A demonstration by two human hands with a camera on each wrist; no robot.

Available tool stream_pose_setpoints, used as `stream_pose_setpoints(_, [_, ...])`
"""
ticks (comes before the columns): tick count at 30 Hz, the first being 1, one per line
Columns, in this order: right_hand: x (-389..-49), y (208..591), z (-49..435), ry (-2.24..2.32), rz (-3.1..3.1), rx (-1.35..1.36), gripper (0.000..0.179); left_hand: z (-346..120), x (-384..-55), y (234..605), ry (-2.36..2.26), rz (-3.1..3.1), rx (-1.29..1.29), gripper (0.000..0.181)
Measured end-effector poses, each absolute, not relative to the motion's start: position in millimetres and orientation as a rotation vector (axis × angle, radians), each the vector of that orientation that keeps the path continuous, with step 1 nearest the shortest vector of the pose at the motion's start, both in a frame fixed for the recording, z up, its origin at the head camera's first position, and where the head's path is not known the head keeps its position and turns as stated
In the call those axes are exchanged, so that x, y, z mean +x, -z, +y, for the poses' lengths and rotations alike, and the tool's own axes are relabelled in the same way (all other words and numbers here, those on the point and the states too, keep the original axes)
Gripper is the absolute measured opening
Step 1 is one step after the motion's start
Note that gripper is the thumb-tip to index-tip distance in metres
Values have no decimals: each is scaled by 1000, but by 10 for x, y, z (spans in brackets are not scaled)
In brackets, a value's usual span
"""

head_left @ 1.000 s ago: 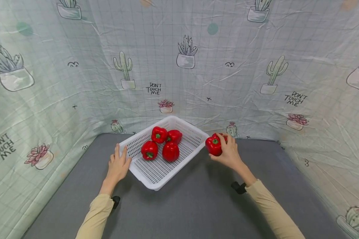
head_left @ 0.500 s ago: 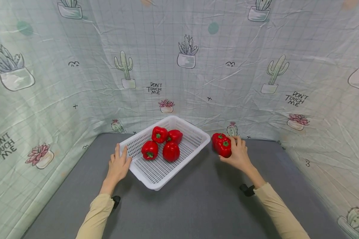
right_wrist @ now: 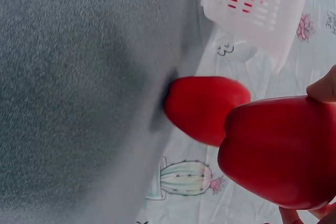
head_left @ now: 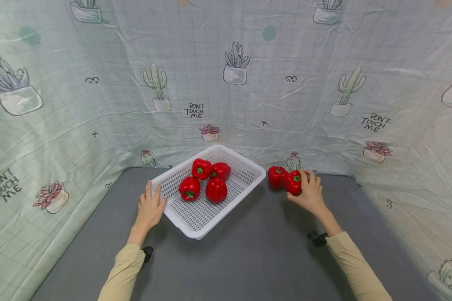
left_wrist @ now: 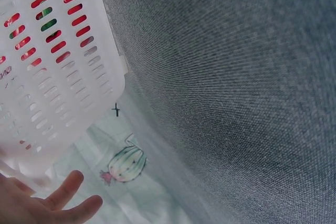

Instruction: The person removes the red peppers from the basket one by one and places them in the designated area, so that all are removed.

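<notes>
In the head view, my right hand holds a red bell pepper, green stem facing up, right of the basket. The right wrist view has this held pepper large, with fingertips at its upper and lower sides. Just left of it, a second red bell pepper is on the table by the back. Several red bell peppers lie inside a white perforated plastic basket. My left hand touches the basket's left corner, its fingers straight and spread, as the left wrist view also shows.
A dark grey cloth-covered table lies under everything. Behind and on both sides hangs a pale curtain printed with cacti. The basket stands turned at an angle, its far corner close to the curtain.
My right hand has moved right with its pepper, away from the basket. The second pepper, mostly hidden behind the hand before, now shows fully to its left. My left hand stays put.
</notes>
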State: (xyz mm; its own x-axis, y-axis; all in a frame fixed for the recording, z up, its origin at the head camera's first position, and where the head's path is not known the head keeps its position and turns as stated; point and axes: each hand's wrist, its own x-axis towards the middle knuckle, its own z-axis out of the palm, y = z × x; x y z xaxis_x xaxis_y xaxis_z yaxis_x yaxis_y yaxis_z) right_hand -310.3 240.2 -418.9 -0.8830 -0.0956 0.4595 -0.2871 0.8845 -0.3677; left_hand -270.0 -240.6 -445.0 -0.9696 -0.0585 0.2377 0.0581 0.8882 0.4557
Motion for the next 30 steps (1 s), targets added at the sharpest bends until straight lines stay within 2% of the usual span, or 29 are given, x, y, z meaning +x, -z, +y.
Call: stream_pose_setpoints(30, [-3329,4212,2758,-679,-2615,58,80,-2418,-2688,4439,641,-2786,-12,57])
